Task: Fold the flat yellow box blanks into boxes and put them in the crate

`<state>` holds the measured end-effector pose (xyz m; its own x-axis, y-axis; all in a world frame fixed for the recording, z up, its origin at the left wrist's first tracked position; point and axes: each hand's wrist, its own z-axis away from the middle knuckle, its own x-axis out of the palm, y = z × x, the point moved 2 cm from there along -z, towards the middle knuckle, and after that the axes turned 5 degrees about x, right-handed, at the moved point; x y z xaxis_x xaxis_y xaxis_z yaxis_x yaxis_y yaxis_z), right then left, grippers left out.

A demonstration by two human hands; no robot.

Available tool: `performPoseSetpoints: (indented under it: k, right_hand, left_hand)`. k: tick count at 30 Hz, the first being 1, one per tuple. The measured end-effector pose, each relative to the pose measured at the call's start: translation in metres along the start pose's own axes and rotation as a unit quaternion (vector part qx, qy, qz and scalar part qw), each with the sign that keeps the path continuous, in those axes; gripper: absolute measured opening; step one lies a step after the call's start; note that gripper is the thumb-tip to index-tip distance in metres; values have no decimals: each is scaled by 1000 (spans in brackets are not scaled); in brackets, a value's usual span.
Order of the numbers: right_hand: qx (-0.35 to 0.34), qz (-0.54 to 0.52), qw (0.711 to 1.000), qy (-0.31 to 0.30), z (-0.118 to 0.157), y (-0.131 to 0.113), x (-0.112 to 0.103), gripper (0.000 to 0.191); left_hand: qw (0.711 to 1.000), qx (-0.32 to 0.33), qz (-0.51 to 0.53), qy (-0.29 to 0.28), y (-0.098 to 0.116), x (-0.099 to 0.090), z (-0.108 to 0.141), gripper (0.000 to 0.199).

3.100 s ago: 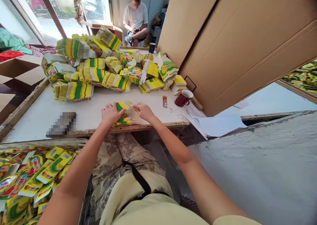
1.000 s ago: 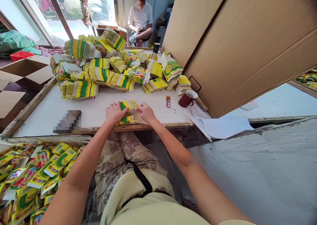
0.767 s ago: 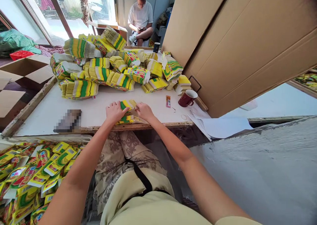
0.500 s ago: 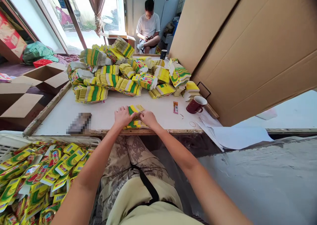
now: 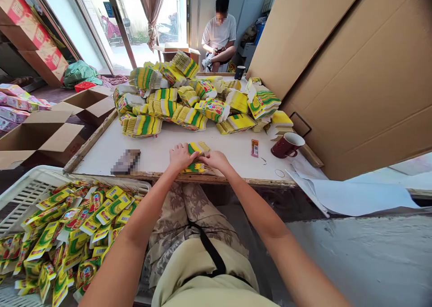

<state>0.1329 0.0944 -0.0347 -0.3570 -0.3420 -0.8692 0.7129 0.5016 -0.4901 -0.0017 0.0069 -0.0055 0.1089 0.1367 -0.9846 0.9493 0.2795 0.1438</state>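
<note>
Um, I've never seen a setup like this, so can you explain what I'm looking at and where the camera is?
There's no machine: these are a person's own bare hands, seen by one camera worn on the head, looking forward and down. On the white table, a heap of bundled yellow-and-green cartons spreads across the far side. Nearer, to the right, are a dark red mug and a small sachet. The left hand lies over one end of a small carton stack; the right hand touches the other, its exact grip too small to tell. At lower left, a white plastic basket holds loose cartons.
</note>
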Motion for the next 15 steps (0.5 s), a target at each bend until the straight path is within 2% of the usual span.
performPoseSetpoints:
  k: [4,7,10,12,15]
  right_hand:
    - [-1,19,1000,9,10,12,-17,25]
    - [-51,16,997,-54,19,19,-27,17]
    - [-93,10,989,-117,24,24,-36,11]
    - [-101,5,989,-105,25,25,-40,12]
    - [-83,4,996,-23,21,21,-38,27]
  left_hand:
    - [1000,-14,-11,-15,0,-1,-3,66]
    - [999,-23,-16,-43,0,-2,-6,65]
    - [998,-24,-16,-47,1,-2,-6,63]
    - [999,-22,-17,-42,1,-3,-5,63]
    - [999,-19,-19,-34,2,-3,-2,62]
